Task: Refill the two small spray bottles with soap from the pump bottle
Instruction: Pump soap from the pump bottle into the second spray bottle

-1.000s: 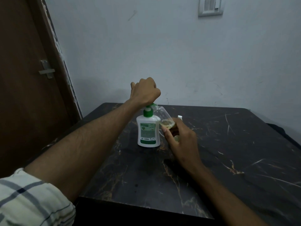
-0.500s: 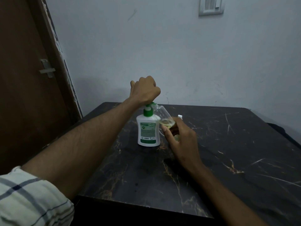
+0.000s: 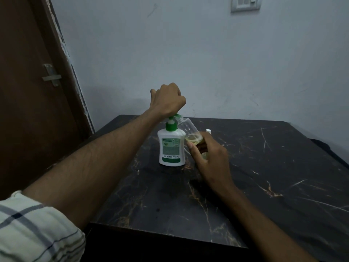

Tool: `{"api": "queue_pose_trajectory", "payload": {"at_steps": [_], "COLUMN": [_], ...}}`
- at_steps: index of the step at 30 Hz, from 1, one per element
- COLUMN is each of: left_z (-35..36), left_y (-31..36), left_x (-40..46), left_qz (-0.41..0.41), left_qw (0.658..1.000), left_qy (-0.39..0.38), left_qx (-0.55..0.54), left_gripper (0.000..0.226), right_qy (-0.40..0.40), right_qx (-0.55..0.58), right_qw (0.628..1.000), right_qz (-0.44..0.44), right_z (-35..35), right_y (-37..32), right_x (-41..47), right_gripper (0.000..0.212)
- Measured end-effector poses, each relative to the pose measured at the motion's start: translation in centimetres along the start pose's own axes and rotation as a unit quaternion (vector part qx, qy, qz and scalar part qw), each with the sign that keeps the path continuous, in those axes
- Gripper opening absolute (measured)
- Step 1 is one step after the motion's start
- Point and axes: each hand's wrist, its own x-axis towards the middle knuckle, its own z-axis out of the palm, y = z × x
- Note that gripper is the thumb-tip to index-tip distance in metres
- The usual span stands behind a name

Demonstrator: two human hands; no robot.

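A white pump bottle (image 3: 171, 148) with a green pump head stands upright on the black marble table (image 3: 245, 176). My left hand (image 3: 168, 100) sits on top of the pump head with its fingers curled over it. My right hand (image 3: 209, 157) grips a small clear bottle (image 3: 188, 129), tilted with its open mouth at the pump's nozzle. A little yellowish soap lies in the lower end of this bottle. Just behind my right hand a small white cap (image 3: 208, 131) shows, and what it belongs to is hidden.
A brown door (image 3: 28, 91) with a metal latch (image 3: 52, 74) stands to the left of the table. The pale wall behind carries a switch plate (image 3: 245, 3). The table's front edge runs near my forearms.
My left hand has risen a little above the pump bottle. The right hand and the tilted bottle have stayed where they were.
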Motion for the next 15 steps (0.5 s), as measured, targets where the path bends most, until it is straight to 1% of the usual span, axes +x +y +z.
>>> {"api": "queue_pose_trajectory", "payload": {"at_steps": [2, 5, 8, 15], "left_z": [0.01, 0.02, 0.17, -0.02], "left_y": [-0.14, -0.18, -0.28, -0.08], "left_x": [-0.05, 0.1, 0.19, 0.27], "left_qz": [-0.003, -0.004, -0.007, -0.001], "left_qw": [1.0, 1.0, 1.0, 1.0], "left_qy": [0.0, 0.004, 0.0, 0.003], "left_qx": [-0.003, 0.001, -0.004, 0.006], "left_gripper": [0.036, 0.03, 0.038, 0.041], "right_qy": [0.001, 0.001, 0.0, 0.002], "right_qx": [0.0, 0.004, 0.002, 0.008], "right_qw": [1.0, 1.0, 1.0, 1.0], "right_qz": [-0.004, -0.01, -0.007, -0.009], "right_z": [0.03, -0.15, -0.12, -0.21], "right_y": [-0.07, -0.25, -0.2, -0.33], "right_x": [0.02, -0.08, -0.06, -0.16], "right_gripper": [0.023, 0.019, 0.018, 0.015]}}
